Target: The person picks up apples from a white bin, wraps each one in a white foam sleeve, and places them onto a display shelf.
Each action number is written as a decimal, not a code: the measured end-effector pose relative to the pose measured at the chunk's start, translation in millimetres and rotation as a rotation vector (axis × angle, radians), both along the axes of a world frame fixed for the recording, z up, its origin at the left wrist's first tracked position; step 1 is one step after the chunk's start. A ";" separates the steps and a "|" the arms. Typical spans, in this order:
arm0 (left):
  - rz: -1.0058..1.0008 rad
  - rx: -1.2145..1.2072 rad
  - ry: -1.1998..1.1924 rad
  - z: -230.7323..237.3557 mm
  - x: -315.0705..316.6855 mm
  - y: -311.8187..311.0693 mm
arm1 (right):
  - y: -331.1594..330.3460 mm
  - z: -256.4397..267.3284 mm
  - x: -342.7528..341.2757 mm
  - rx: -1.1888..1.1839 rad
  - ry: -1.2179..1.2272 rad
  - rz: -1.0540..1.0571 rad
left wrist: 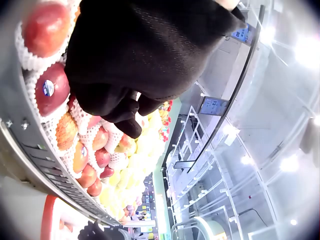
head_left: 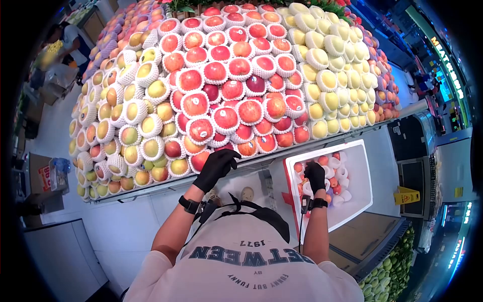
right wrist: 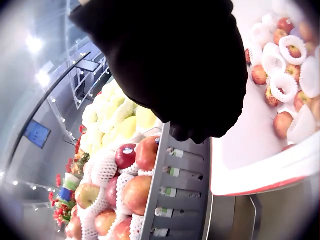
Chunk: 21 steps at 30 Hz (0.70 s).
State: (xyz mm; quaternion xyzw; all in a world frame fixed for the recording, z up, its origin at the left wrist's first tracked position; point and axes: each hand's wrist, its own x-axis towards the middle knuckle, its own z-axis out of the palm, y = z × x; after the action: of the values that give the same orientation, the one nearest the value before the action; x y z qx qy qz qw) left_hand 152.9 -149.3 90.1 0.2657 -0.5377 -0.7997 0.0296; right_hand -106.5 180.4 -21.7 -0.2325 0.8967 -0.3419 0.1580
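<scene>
My left hand [head_left: 220,166], in a black glove, hovers at the front edge of the apple display, close to the red apples [head_left: 199,129] in white foam nets. Its fingers bend loosely, with nothing visible between them; the left wrist view shows the gloved fingers [left wrist: 129,117] over the apples. My right hand [head_left: 315,175], also in a black glove, is over the white foam box [head_left: 358,194], above apples [head_left: 337,190] and loose foam nets [right wrist: 283,88]. In the right wrist view the back of the glove [right wrist: 175,65] hides its grasp, so I cannot tell whether it holds something.
Yellow fruit [head_left: 329,80] in nets fills the display's right part, yellow-red apples [head_left: 133,110] its left. A metal rail [head_left: 146,187] runs along the front. Green produce [head_left: 385,274] lies at lower right, and a yellow floor sign [head_left: 406,196] stands beyond the box.
</scene>
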 end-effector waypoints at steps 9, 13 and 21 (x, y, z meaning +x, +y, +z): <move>0.092 -0.036 0.123 -2.0 41.4 -54.5 | -41.4 -27.5 0.3 -0.300 -0.328 -0.121; 0.081 0.004 0.151 -1.9 46.3 -64.4 | -71.4 25.9 13.7 -0.390 -0.458 -0.197; 0.107 -0.106 0.167 11.1 50.3 -69.3 | -166.3 123.6 1.6 -0.061 0.499 0.302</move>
State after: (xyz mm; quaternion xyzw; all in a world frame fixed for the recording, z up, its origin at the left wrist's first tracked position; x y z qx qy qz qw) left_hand 203.2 -218.6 101.2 0.2245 -0.5601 -0.7866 0.1311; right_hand -104.9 14.1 102.0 -0.4448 0.8524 -0.2737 -0.0253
